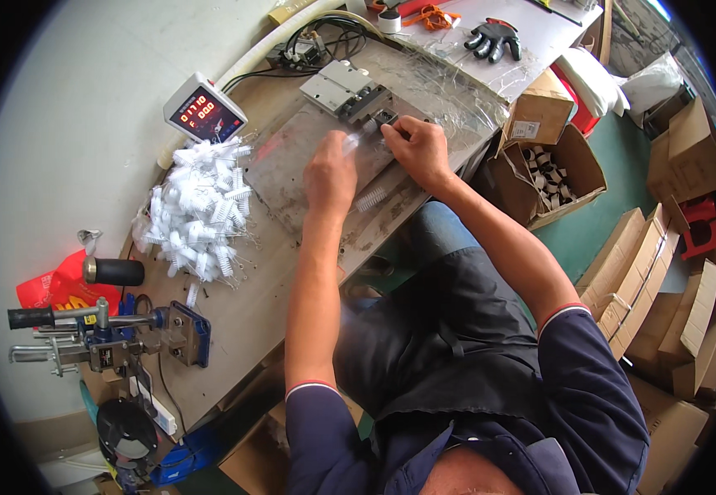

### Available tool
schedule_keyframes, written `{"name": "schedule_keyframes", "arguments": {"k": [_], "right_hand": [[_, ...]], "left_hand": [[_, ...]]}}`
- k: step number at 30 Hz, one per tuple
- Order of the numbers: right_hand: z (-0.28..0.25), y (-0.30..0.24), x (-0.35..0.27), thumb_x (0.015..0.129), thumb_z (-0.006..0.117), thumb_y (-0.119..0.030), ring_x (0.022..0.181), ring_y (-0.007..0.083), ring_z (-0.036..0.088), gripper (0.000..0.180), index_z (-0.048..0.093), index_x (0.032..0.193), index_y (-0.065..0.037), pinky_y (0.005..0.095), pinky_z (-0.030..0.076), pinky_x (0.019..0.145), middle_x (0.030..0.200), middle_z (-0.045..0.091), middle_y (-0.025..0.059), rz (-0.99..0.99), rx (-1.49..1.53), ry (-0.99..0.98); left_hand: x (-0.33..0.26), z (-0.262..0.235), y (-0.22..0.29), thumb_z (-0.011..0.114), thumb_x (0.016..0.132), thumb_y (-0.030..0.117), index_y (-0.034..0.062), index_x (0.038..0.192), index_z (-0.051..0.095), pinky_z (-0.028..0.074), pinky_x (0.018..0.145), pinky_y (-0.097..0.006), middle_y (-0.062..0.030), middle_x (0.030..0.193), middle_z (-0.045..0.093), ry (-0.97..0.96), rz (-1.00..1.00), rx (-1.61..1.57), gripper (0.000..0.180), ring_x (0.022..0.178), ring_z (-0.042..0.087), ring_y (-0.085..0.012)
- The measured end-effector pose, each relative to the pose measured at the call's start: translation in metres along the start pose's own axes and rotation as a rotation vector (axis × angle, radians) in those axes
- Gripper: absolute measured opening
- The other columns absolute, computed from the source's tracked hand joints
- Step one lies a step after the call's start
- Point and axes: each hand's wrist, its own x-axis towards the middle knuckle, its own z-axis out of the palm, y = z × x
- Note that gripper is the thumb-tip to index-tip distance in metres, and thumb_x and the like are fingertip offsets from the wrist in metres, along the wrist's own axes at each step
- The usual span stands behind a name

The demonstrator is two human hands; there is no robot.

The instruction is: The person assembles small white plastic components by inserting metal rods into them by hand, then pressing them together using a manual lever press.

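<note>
I'm watching a small white coiled part [368, 126] sitting at the mouth of the metal fixture block [350, 89], just above the centre of the frame. The right hand [418, 147] is pinching it there, fingertips closed narrowly on its end. The left hand [330, 175] is resting just to the lower left, fingers curled in around what looks like a clear, blurred piece; I cannot tell exactly what it is gripping. Both hands are working over a grey metal plate [292, 169] lying on the workbench [242, 305]. One more white coil [370, 198] is lying on the plate below the hands. To the left, a heap of white coiled parts [200, 210] is piling up beside a small digital counter [204, 110]. At right, an open cardboard box [558, 175] is holding small pieces. A black glove [494, 38] is lying at the top.
</note>
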Motion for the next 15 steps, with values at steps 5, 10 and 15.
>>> {"name": "schedule_keyframes", "arguments": {"k": [5, 10, 15], "right_hand": [[-0.015, -0.01, -0.037, 0.087, 0.075, -0.017, 0.064, 0.0338, 0.067, 0.014, 0.069, 0.082, -0.005, 0.0426, 0.053, 0.059, 0.069, 0.066, 0.0132, -0.449, 0.057, -0.069], [-0.005, -0.021, -0.076, 0.087, 0.076, -0.023, 0.072, 0.0312, 0.068, 0.017, 0.067, 0.092, -0.01, 0.0439, 0.055, 0.06, 0.077, 0.066, 0.0092, -0.66, -0.129, -0.308], [-0.004, -0.022, -0.068, 0.089, 0.073, -0.03, 0.07, 0.0324, 0.066, 0.026, 0.06, 0.084, -0.009, 0.0458, 0.055, 0.059, 0.075, 0.062, 0.0087, -0.625, -0.41, -0.301]], "left_hand": [[0.001, -0.002, 0.0, 0.069, 0.092, 0.011, 0.0069, 0.106, 0.063, 0.054, 0.075, -0.049, -0.0184, 0.097, 0.071, -0.014, -0.014, -0.047, 0.016, 0.089, 0.069, -0.0415], [-0.001, -0.006, -0.006, 0.065, 0.092, 0.006, 0.0087, 0.105, 0.064, 0.053, 0.075, -0.05, -0.017, 0.093, 0.07, -0.006, -0.023, -0.095, 0.013, 0.088, 0.068, -0.0421], [-0.006, -0.02, -0.022, 0.076, 0.09, 0.012, 0.0079, 0.102, 0.07, 0.056, 0.073, -0.041, -0.015, 0.092, 0.074, 0.044, -0.066, -0.131, 0.014, 0.083, 0.073, -0.034]]}}
